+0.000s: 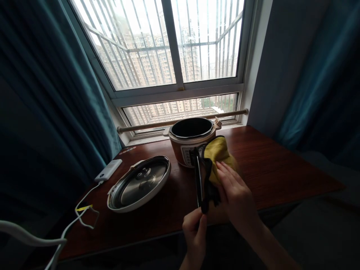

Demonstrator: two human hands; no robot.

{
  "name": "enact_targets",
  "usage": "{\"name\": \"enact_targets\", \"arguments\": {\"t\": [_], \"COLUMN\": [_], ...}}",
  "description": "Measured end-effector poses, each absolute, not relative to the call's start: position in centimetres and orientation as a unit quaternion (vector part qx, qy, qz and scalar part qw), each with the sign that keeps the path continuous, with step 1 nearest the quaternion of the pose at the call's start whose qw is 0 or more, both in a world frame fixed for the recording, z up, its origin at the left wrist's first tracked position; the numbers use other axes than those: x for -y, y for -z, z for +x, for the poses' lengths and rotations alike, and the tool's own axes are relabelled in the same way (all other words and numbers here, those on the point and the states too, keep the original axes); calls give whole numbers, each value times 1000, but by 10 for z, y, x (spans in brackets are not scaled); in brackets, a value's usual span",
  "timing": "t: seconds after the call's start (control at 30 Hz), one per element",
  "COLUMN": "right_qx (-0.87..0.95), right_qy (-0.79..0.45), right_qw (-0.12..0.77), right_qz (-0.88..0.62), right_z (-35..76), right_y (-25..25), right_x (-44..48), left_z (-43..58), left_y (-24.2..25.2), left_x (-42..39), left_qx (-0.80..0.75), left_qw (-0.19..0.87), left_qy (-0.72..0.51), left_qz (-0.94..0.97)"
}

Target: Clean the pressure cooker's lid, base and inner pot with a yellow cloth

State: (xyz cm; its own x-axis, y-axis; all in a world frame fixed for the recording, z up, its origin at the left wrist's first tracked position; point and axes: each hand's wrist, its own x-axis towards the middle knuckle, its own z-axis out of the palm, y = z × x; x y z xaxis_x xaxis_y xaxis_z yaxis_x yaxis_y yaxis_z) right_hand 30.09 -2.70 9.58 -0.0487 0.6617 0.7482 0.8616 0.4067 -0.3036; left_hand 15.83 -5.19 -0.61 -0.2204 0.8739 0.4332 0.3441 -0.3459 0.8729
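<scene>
My left hand (195, 232) pinches the lower end of a thin, dark, flat piece (198, 180), seen almost edge-on, with a shiny rim; I cannot make out its kind. Against its right side my right hand (234, 187) presses a yellow cloth with black edging (218, 152), fingers bent over the fabric. Just behind the cloth stands an electric pressure cooker (177, 150), lidless, with a dark inside and a control panel partly hidden by the piece. To the left its round lid (146, 180) lies with the metal underside up.
A white power bank (108, 170) with a white cable (66, 228) lies at the table's left end. The brown wooden table (270, 161) runs up to a window (180, 88) with a rail across it. Blue curtains (56, 75) hang at both sides.
</scene>
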Motion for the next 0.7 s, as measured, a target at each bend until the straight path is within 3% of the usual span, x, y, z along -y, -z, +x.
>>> {"name": "enact_targets", "arguments": {"t": [0.33, 0.7], "right_qx": [608, 657], "right_qy": [57, 125], "right_qw": [489, 469], "right_qz": [-623, -576], "right_z": [343, 326], "right_y": [-69, -69], "right_x": [15, 36], "left_z": [146, 151], "left_y": [27, -30], "left_x": [55, 51], "left_qx": [-364, -366], "left_qw": [196, 145], "left_qy": [-511, -508], "left_qz": [754, 766]}}
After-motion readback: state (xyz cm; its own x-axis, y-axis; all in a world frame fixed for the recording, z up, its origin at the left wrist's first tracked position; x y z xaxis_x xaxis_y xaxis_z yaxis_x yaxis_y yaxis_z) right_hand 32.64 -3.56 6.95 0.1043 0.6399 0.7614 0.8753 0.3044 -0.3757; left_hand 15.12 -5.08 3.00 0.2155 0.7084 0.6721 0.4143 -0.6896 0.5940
